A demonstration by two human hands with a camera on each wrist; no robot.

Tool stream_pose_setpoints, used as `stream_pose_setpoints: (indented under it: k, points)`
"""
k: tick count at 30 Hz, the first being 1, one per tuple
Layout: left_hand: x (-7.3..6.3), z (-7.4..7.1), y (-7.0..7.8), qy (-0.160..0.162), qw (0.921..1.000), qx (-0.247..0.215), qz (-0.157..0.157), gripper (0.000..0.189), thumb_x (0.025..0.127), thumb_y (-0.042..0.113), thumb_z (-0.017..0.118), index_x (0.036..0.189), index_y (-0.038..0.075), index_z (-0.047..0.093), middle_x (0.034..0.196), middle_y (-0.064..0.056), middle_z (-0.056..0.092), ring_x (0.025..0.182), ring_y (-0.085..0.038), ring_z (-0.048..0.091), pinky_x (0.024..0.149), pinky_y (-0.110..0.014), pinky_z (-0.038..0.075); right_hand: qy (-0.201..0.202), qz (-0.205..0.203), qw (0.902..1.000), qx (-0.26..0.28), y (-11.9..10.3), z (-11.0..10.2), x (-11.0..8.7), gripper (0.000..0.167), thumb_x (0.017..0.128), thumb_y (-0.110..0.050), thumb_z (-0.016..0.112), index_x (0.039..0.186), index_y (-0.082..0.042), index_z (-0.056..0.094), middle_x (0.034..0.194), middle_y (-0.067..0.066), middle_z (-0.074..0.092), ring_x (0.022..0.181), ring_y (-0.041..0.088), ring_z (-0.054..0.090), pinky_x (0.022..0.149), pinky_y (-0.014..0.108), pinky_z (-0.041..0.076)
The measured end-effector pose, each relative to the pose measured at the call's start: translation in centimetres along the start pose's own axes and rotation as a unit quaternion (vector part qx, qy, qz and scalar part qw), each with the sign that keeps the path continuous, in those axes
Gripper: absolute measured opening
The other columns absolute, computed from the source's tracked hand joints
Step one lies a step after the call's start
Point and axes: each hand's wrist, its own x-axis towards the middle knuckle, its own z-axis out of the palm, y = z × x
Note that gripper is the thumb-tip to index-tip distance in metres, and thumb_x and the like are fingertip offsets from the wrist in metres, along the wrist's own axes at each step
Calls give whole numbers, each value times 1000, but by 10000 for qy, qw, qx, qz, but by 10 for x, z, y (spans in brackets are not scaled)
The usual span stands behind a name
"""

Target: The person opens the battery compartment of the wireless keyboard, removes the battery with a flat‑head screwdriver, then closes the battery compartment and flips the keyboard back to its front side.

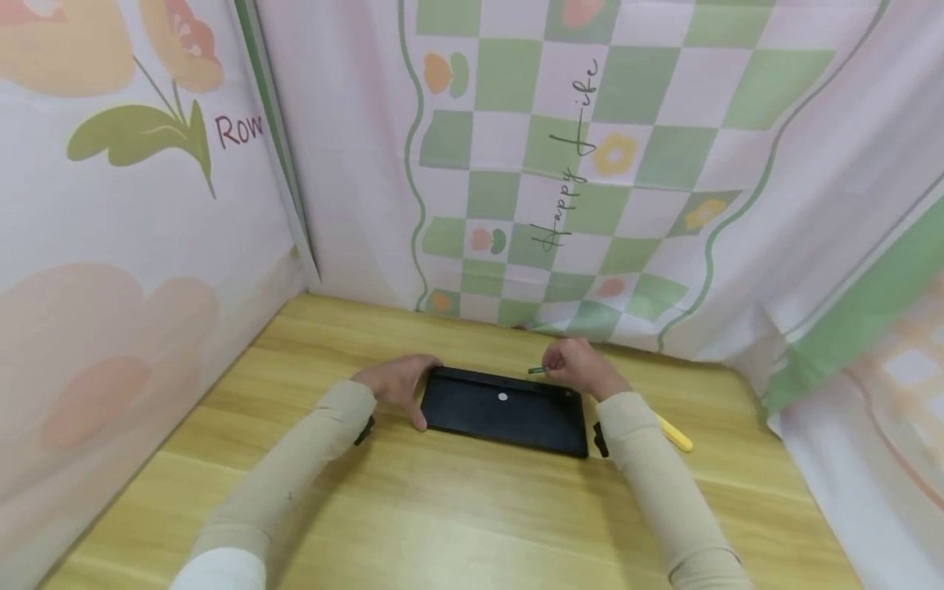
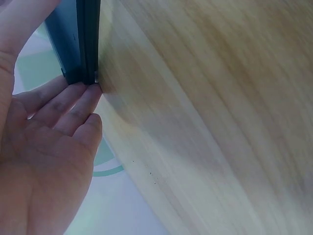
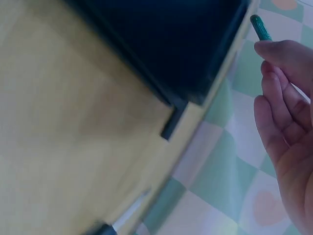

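Observation:
A flat black rectangular device [image 1: 509, 426] with a raised far edge and a round white sticker lies on the wooden table. My left hand [image 1: 394, 385] holds its left end, thumb at the near corner and fingers at the far one. In the left wrist view, fingertips touch the end of the device [image 2: 80, 44]. Beyond the far edge, my right hand [image 1: 578, 369] pinches a small green cylindrical piece [image 1: 537, 370] between thumb and fingers, apart from the device. Its rounded tip shows in the right wrist view; the rest is hidden by the fingers.
A tool's yellow handle [image 1: 677, 434] lies beside the right forearm. The right wrist view shows a thin metal shaft [image 3: 129, 210] and a short black bar [image 3: 174, 121] at the device's corner. Patterned curtains [image 1: 531, 279] hang along the table's back edge.

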Motion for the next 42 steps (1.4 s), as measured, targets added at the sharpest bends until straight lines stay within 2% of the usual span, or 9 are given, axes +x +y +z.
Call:
stream_pose_setpoints:
  k: [8, 15, 26, 34, 42]
  points:
    - [0, 1, 1, -3, 10000, -42, -73, 125, 66, 33, 103, 166, 11, 31, 174, -10, 30, 161, -32, 29, 134, -48, 26, 268, 147, 9995, -94, 13, 21, 9, 6, 87, -3, 78, 93, -4, 78, 83, 7, 76, 77, 19, 70, 71, 38, 62]
    - [-2, 0, 2, 14, 9997, -85, -210, 124, 68, 33, 102, 167, 14, 30, 175, -8, 28, 162, -31, 28, 133, -48, 27, 327, 246, 9991, -75, 17, 23, 16, 7, 87, -4, 78, 94, -4, 80, 88, 10, 79, 82, 23, 74, 75, 41, 64]
    - [-2, 1, 2, 4, 9996, -124, -235, 125, 66, 33, 103, 166, 14, 31, 175, -9, 29, 162, -31, 28, 133, -49, 27, -223, 567, 9981, -50, 15, 18, 16, 12, 86, -1, 79, 98, -2, 81, 95, 13, 80, 93, 29, 75, 82, 46, 65]
    - [-3, 1, 3, 8, 9995, -141, -283, 124, 65, 32, 104, 165, 15, 32, 174, -9, 31, 161, -31, 30, 132, -49, 30, -395, 473, 9981, -88, 14, 15, 17, 15, 84, 3, 75, 97, -2, 82, 95, 13, 81, 92, 29, 76, 80, 45, 65]
    - [-2, 0, 3, -13, 9996, -105, -258, 125, 66, 32, 103, 166, 14, 31, 175, -10, 28, 162, -32, 28, 133, -49, 28, -567, 431, 9973, -161, 15, -2, 16, 20, 90, 1, 76, 110, 6, 77, 104, 21, 79, 99, 36, 75, 89, 49, 64]
